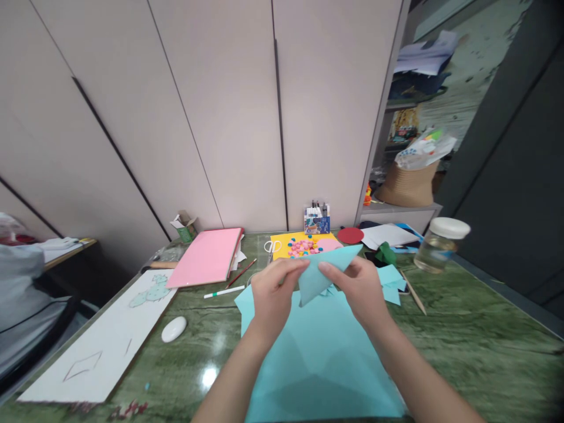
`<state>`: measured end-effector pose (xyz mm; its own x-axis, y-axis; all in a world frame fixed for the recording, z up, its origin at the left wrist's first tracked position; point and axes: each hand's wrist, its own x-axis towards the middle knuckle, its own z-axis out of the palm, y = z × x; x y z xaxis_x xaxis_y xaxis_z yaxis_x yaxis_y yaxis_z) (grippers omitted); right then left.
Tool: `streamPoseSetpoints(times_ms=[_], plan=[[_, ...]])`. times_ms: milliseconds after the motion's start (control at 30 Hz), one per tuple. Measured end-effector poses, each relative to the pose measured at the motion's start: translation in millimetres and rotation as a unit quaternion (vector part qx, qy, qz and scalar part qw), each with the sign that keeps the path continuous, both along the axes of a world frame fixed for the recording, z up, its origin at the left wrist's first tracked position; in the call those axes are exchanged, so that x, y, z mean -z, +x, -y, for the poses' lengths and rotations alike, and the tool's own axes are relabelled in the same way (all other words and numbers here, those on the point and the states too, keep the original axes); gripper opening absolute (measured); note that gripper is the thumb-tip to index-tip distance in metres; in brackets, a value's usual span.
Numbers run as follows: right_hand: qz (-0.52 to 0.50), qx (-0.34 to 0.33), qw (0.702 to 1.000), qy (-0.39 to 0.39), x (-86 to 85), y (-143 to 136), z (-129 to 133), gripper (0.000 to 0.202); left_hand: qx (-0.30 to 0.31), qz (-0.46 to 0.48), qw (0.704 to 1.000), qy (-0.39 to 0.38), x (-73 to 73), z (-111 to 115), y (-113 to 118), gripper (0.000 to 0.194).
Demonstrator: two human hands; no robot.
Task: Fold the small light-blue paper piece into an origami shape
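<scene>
Between my hands, a light-blue piece of folded paper (321, 276) with a pointed, triangular outline is held up above the table. My left hand (275, 288) pinches its left edge between thumb and fingers. My right hand (359, 285) grips the right part, its thumb pressed on the near face and the other fingers behind, partly hidden. Below lies a large light-blue sheet (321, 358). More light-blue paper pieces (390, 279) lie to the right of my right hand.
Around the green table (480, 329) are a pink folder (207, 255), a white drawing sheet (110, 329), a white mouse (174, 329), a green-marked pen (224, 292), white-handled scissors (273, 246), pink and blue bits (304, 247), a pen box (316, 220), a pencil (413, 292) and a lidded jar (440, 247).
</scene>
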<state>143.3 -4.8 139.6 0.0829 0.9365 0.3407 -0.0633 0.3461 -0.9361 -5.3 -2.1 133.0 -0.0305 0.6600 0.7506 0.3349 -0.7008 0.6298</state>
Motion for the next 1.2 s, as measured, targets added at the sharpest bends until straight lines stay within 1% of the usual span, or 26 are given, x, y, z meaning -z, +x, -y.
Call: streamPoseSetpoints(times_ms=[67,200,333,500,633,700,767,867,1000,1200], plan=[[-0.002,-0.003,1.000,0.002,1.1,1,-1,0.020,0.003,-0.015,1.000,0.011,-1.9,1,-1,0.014],[-0.013,-0.008,1.000,0.005,1.8,3,-2,0.020,0.026,-0.019,0.999,-0.019,-5.6,2,-3,0.016],[-0.018,-0.010,1.000,0.009,1.8,5,-2,0.022,0.071,-0.017,0.996,-0.043,-6.1,0,-4,0.028],[-0.042,-0.017,0.999,0.001,3.3,6,-3,0.024,0.083,-0.011,0.995,-0.047,-7.5,3,-2,0.032],[-0.036,-0.057,0.998,-0.015,-0.4,6,-2,0.025,0.097,0.007,0.993,-0.064,-7.8,4,-1,0.037],[-0.023,-0.084,0.996,-0.030,-2.8,7,-1,0.024,0.096,0.015,0.993,-0.074,-7.6,3,-2,0.041],[-0.015,-0.097,0.995,-0.036,-3.3,8,-2,0.023,0.093,0.020,0.992,-0.080,-7.5,2,-3,0.045],[-0.008,-0.076,0.997,-0.022,0.4,10,-5,0.020,0.086,0.018,0.992,-0.085,-7.7,1,-4,0.048],[0.019,-0.050,0.999,-0.005,4.6,12,-9,0.024,0.071,0.004,0.994,-0.087,-8.4,1,-5,0.054],[0.054,-0.024,0.998,0.006,1.2,13,-9,0.030,0.070,0.000,0.992,-0.107,-8.4,2,-7,0.061]])
